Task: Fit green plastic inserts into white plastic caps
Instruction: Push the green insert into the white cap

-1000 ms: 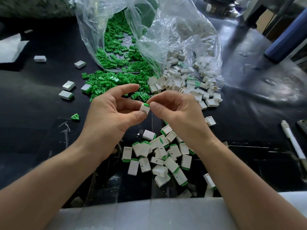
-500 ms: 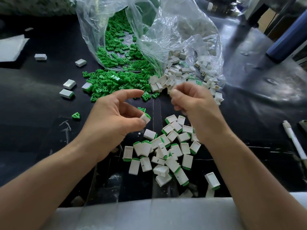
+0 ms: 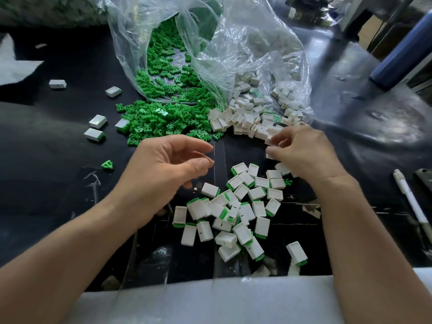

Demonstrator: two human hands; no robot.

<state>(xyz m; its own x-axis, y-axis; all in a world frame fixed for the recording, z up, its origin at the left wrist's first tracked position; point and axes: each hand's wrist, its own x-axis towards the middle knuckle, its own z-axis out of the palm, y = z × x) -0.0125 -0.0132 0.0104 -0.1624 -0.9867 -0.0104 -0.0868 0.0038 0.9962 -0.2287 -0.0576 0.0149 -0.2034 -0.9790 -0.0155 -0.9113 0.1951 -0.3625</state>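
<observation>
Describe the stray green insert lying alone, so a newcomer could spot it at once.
Start at the clear plastic bag spilling a heap of green inserts onto the black table. Come nearer, to the left of the left hand: the stray green insert lies alone, touching nothing, unlike the heaped ones.

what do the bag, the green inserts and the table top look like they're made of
Bag: thin clear plastic film, glossy; it crinkles and the parts show through.
Green inserts: moulded plastic, matt, with uniform colour and crisp ribs.
Table top: dark, shiny sheet, perhaps rubber or vinyl; it mirrors the light, so I cannot tell which.
</observation>
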